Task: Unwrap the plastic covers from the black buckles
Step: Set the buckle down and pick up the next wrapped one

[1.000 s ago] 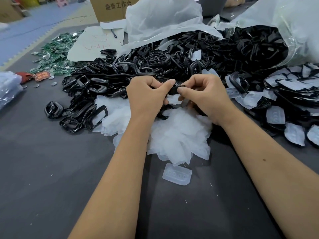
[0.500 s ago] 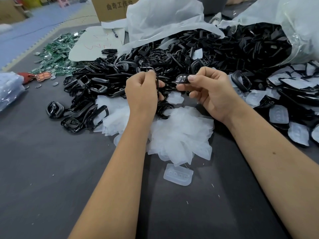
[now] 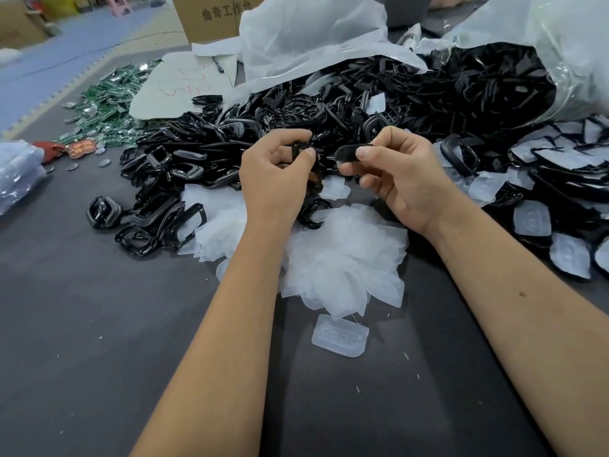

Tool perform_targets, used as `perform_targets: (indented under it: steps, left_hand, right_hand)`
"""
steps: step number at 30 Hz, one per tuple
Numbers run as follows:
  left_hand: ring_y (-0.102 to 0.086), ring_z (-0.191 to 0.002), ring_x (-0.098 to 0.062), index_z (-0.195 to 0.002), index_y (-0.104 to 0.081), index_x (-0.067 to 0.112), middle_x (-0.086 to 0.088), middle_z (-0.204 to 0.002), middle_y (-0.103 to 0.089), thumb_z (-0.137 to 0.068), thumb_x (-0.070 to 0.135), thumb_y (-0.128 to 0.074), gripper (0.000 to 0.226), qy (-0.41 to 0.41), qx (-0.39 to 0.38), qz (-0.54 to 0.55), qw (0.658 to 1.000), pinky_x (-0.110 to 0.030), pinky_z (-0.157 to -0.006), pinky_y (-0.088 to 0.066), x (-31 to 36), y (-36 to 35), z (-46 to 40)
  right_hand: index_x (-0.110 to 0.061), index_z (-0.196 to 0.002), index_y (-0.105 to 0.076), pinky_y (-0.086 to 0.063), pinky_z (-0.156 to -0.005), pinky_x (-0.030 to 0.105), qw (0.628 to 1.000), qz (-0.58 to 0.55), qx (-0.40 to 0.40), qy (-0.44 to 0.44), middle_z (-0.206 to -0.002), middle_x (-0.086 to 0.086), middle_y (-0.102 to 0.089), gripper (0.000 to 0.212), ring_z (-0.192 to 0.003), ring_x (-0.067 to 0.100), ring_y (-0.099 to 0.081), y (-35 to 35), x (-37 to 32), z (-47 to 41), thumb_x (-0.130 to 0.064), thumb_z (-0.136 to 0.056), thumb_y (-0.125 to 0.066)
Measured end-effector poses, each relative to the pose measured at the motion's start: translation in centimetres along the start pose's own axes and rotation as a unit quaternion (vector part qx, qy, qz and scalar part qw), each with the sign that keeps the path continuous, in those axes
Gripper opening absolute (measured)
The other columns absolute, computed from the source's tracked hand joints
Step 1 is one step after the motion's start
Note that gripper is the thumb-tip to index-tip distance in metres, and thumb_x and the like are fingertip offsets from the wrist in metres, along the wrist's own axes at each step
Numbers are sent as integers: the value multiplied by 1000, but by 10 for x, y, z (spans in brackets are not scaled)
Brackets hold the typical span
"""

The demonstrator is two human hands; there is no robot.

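Note:
My left hand (image 3: 275, 179) pinches a black buckle frame (image 3: 314, 169) that hangs down from its fingers. My right hand (image 3: 398, 179) holds a second black piece (image 3: 349, 152) between thumb and forefinger, a small gap away from the left one. Whether that piece still wears a plastic cover I cannot tell. Under both hands lies a heap of removed translucent plastic covers (image 3: 339, 258). Behind the hands spreads a big pile of black buckles (image 3: 296, 117).
A clear bag (image 3: 566, 54) spills more buckles at the back right. Covered buckles (image 3: 560, 179) lie at the right. A single cover (image 3: 341, 336) sits near me on the dark table (image 3: 99, 324). Green circuit boards (image 3: 108, 100) and a cardboard box (image 3: 211, 14) stand at the back left.
The hands were together on one buckle, then drew apart, each holding a black piece. Now they have come slightly closer and lower again.

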State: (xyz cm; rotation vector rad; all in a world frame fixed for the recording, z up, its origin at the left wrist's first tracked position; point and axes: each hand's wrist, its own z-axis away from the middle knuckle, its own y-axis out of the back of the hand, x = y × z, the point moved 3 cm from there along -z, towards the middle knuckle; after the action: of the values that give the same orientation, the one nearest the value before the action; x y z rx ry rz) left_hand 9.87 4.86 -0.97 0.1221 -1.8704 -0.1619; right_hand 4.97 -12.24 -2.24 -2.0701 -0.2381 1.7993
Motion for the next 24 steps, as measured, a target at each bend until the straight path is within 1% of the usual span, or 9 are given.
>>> perform_targets:
  steps: [3,5,8,13,15,17,20,23,24]
  left_hand:
    - [-73,-76,-33,-85,-77,19,-11,-72,-75,-87,12,-76,8,11,14,-2,1000,-50,-80,-62,-4,-1,-1]
    - [-74,-70,-27,-81,-75,17,-4,-71,-77,-87,11,-76,8,29,21,8,999,-41,-68,-61,-7,-1,-2]
    - [-71,-59,-19,-83,-71,6,-7,-74,-77,-88,3,-73,7,66,17,84,994,-29,-59,-57,-12,0,-4]
    - [-75,-65,-23,-94,-66,7,-5,-69,-72,-88,-5,-70,14,93,-42,134,986,-32,-68,-63,-11,-3,-3]
    - [-75,-65,-25,-105,-67,12,-2,-68,-67,-89,-6,-66,24,66,-106,98,987,-38,-69,-64,-8,-7,0]
    - [-74,-63,-28,-109,-67,19,1,-70,-61,-88,-4,-65,31,16,-153,26,988,-38,-63,-63,-4,-13,4]
    - [-65,-62,-28,-110,-67,25,-6,-77,-60,-85,-1,-62,37,-44,-172,-70,982,-39,-56,-57,0,-18,8]
    - [-70,-58,-25,-113,-66,24,-12,-83,-65,-83,-9,-50,47,-6,-173,-48,984,-31,-44,-49,-1,-17,8]
    - [-70,-56,-25,-112,-66,23,-10,-81,-66,-82,-11,-46,49,11,-163,-43,986,-33,-43,-50,-3,-16,7]
  right_hand:
    - [-10,-91,-59,-51,-51,19,999,7,26,25,-75,5,-71,19,-72,22,-76,1,-1,0,8,-95,-64]
    - [-9,-98,-64,-51,-52,19,998,4,49,38,-75,4,-72,16,-70,19,-75,2,-2,-1,6,-94,-67]
    - [-7,-94,-68,-51,-52,19,997,14,72,37,-77,6,-75,11,-66,17,-73,3,0,-2,3,-92,-71]
    - [-8,-88,-63,-55,-56,21,997,32,62,39,-76,8,-73,12,-67,20,-73,2,3,-3,0,-96,-69]
    - [-7,-87,-63,-57,-59,23,994,57,77,59,-75,6,-73,13,-67,19,-72,2,4,-3,0,-96,-70]
    - [-8,-86,-63,-58,-60,25,987,94,96,84,-70,1,-72,15,-66,15,-70,2,4,-3,-1,-95,-72]
    - [-9,-85,-63,-58,-58,26,976,150,106,116,-68,0,-72,15,-62,13,-69,1,4,-2,-3,-94,-74]
    - [-6,-90,-62,-58,-58,29,981,126,107,104,-80,12,-77,11,-69,22,-74,1,6,-1,-2,-95,-72]
    - [-6,-90,-62,-57,-57,28,982,120,110,97,-81,13,-77,11,-69,22,-74,1,7,-2,-3,-96,-72]
